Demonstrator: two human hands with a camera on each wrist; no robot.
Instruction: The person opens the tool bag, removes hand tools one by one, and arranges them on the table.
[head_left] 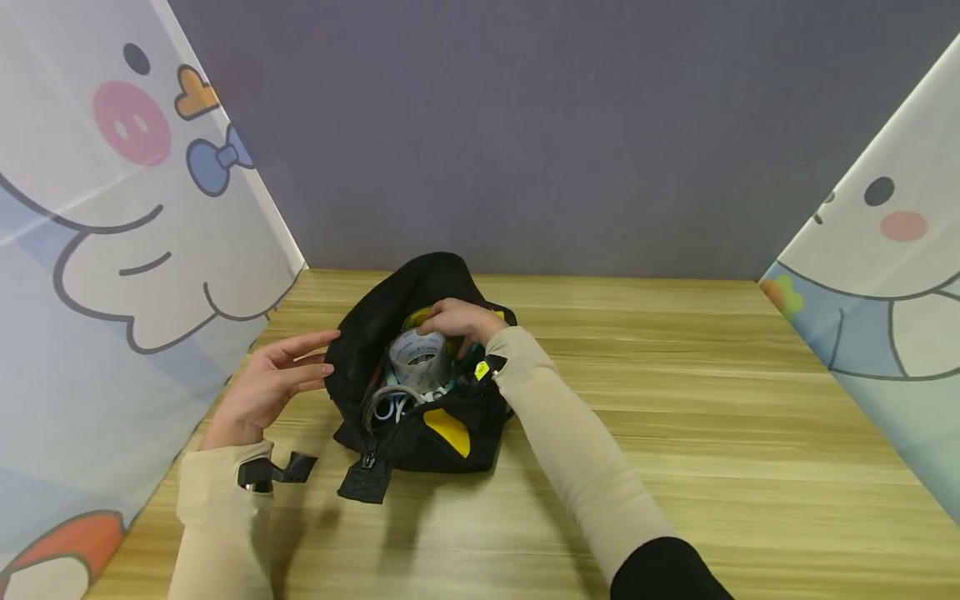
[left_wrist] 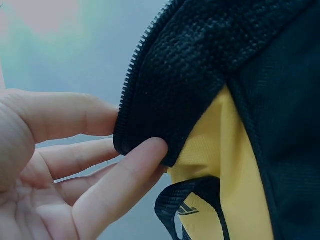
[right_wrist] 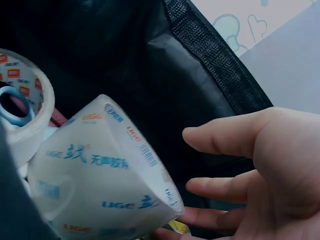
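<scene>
A black and yellow zippered bag stands unzipped on the table. My left hand pinches the bag's zip edge at its left end, one finger in front of the fabric. My right hand reaches inside the mouth. Beside its fingers lies a wide roll of clear packing tape with printed lettering. In the right wrist view the thumb stands apart from the roll; lower fingers come close to its rim, contact unclear. A second tape roll and a light blue ring handle sit next to it.
The bag rests on a wood-grain table. A grey panel rises behind, and cartoon-printed sheets flank both sides. A black zip-end tab hangs at the bag's front. Other contents are partly hidden.
</scene>
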